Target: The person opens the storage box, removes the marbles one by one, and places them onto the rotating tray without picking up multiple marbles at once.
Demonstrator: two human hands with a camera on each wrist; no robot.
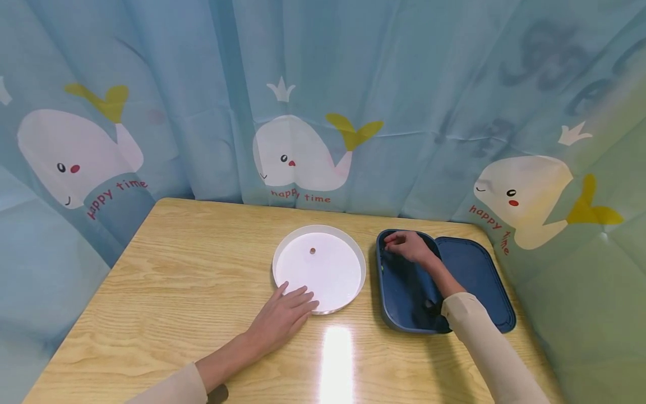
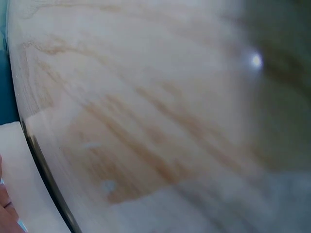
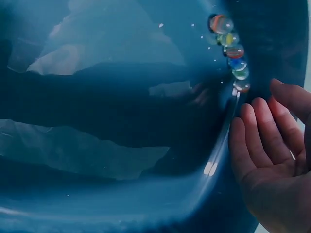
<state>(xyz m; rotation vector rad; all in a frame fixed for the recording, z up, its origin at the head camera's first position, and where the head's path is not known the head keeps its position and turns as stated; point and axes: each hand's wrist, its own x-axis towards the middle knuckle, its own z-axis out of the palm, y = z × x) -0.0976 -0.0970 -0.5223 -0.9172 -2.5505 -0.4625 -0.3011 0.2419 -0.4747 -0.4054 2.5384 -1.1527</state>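
My left hand [image 1: 285, 317] rests with straight, spread fingers on the near left rim of a round white tray [image 1: 340, 280]. A small brownish round thing [image 1: 313, 251], too small to identify, lies on the tray. In the left wrist view, only some fingers [image 2: 7, 213] show beside the tray's white wall [image 2: 22, 174]. My right hand [image 1: 407, 247] is over the far left corner of a blue box [image 1: 404, 280]. Several glass marbles [image 3: 236, 63] line up along the box's inner edge, close to the right fingertips [image 3: 260, 104]. Its fingers bend loosely, thumb apart, with nothing seen between them.
A dark blue lid [image 1: 469, 275] lies flat at the right of the box, partly behind the right forearm. The wooden table [image 1: 202, 252] holds these things. A blue curtain [image 1: 202, 112] printed with whales hangs along the table's far edge and sides.
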